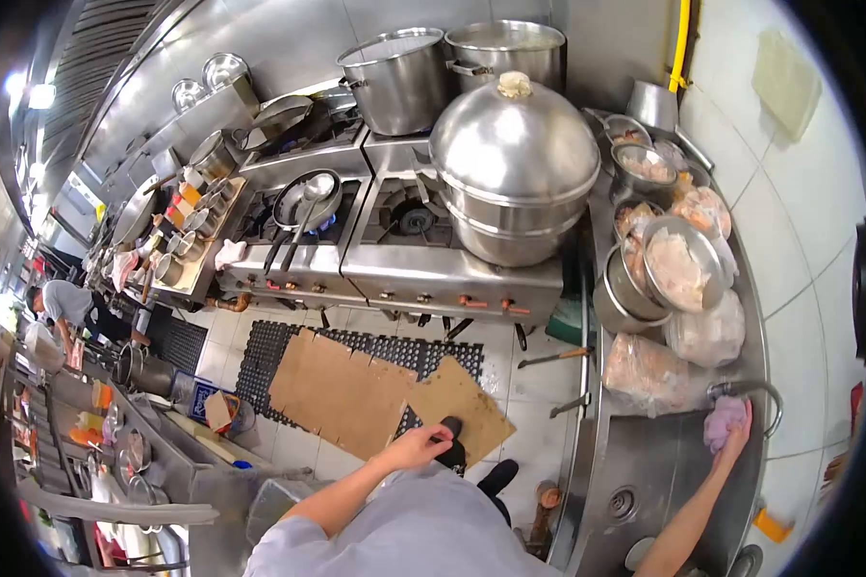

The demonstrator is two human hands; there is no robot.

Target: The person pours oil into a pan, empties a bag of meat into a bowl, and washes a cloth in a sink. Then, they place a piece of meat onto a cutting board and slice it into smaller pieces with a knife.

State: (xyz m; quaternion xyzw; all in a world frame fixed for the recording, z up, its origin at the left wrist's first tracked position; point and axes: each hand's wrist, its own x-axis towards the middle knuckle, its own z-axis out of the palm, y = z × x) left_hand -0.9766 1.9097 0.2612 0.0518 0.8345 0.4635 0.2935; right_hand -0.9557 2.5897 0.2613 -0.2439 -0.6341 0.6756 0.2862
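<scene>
My right hand [734, 433] is closed on a crumpled purple cloth [721, 423], beside the curved metal faucet [755, 387] at the edge of the steel sink [635, 447]. Just behind the cloth lies a clear plastic bag of pinkish raw meat [645, 372]. My left hand [421, 448] hangs in front of my body above the floor, fingers loosely bent and holding nothing that I can see. Under it lies a piece of cardboard [471, 404].
Bowls of raw meat [680, 264] and more bags crowd the counter behind the sink. A large domed steamer [515, 144] and stockpots [394, 82] stand on the stove. A pan with a ladle [306, 200] sits over a blue flame. Another person [64, 303] bends at far left.
</scene>
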